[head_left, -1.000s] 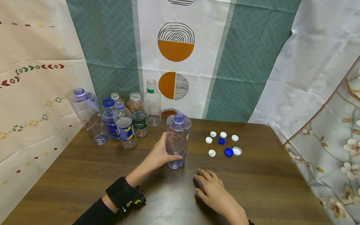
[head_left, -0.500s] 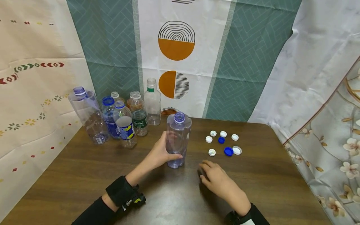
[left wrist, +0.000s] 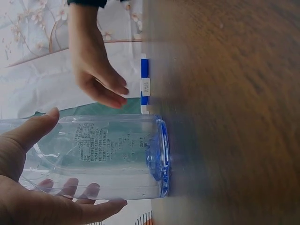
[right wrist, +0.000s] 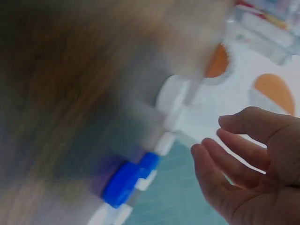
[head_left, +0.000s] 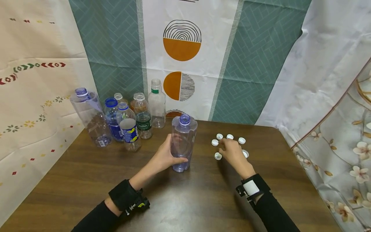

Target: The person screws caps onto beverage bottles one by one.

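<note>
My left hand (head_left: 166, 158) grips a clear, purple-tinted plastic bottle (head_left: 184, 141) low around its body. Uncapped, the bottle stands upright on the table, its neck upward. In the left wrist view, the thumb and fingers lie on opposite sides of the bottle (left wrist: 108, 145). Over the group of bottle caps hovers my right hand (head_left: 234, 156), fingers loosely bent with nothing between them. Two blue caps hide beneath it in the head view, but a large blue cap (right wrist: 121, 184) and a small blue cap (right wrist: 148, 162) show in the right wrist view. White caps (head_left: 214, 142) lie around.
Several uncapped bottles crowd the table's back left, among them a lemon-label bottle (head_left: 129, 130), a green-label bottle (head_left: 143, 120) and a tall purple-tinted bottle (head_left: 92, 122). A patterned curtain (head_left: 182, 48) hangs behind the wooden table (head_left: 174, 206).
My right hand has moved forward and right, from bare table near the bottle to above the caps. The left hand and its bottle have stayed in place.
</note>
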The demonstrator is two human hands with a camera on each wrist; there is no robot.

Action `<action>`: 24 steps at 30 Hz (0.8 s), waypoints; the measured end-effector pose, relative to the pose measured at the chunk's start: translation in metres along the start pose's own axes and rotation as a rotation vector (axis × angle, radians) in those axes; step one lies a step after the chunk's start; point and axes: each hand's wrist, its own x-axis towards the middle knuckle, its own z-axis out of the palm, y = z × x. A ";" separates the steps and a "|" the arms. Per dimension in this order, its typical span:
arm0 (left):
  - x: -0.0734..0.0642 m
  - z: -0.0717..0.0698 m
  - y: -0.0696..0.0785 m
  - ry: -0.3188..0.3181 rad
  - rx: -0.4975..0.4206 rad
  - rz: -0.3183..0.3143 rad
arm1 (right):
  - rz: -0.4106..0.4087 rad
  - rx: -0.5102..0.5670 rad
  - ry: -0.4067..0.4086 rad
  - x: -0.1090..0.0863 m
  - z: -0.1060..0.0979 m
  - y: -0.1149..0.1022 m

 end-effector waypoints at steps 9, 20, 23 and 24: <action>-0.001 -0.001 0.000 -0.005 -0.006 -0.012 | -0.061 -0.055 -0.157 0.039 0.022 0.017; -0.001 0.000 -0.001 -0.014 -0.006 -0.026 | -0.031 -0.039 -0.227 0.052 0.029 0.014; -0.001 0.000 0.000 -0.011 -0.002 -0.026 | -0.043 -0.046 -0.238 0.053 0.028 0.013; -0.001 0.000 0.000 -0.010 -0.002 -0.025 | -0.048 -0.045 -0.238 0.054 0.028 0.012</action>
